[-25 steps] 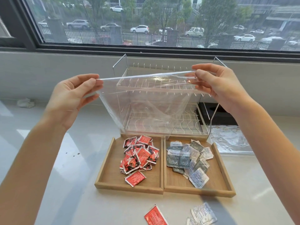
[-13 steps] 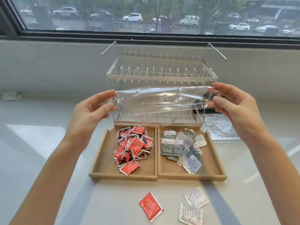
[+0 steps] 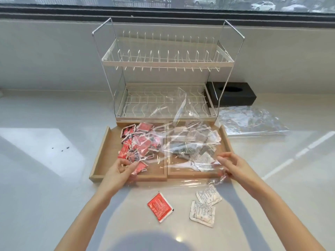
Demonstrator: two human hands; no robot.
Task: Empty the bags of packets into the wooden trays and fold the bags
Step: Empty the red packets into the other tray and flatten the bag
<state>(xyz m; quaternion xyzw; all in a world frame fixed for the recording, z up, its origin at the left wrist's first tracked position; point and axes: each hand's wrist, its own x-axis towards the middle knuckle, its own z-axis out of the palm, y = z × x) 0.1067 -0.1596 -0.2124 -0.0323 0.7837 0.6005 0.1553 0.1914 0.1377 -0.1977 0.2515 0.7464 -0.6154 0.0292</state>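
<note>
An empty clear plastic bag (image 3: 181, 142) lies spread over both wooden trays, its far edge standing up crumpled. My left hand (image 3: 121, 169) pinches its near left edge over the left tray (image 3: 101, 151), which holds a heap of red packets (image 3: 139, 142). My right hand (image 3: 230, 164) grips the bag's near right edge over the right tray (image 3: 225, 140), where grey and white packets (image 3: 195, 149) show through the film. A second clear bag (image 3: 252, 122) lies flat on the counter to the right.
One red packet (image 3: 159, 207) and two white packets (image 3: 208, 194) (image 3: 202, 213) lie loose on the counter in front of the trays. A two-tier wire dish rack (image 3: 166, 73) stands right behind them. A black tissue box (image 3: 233, 93) sits at the back right.
Both hands have come down from chest height with the bag stretched between them, and it now rests over the trays. The view has tilted downward.
</note>
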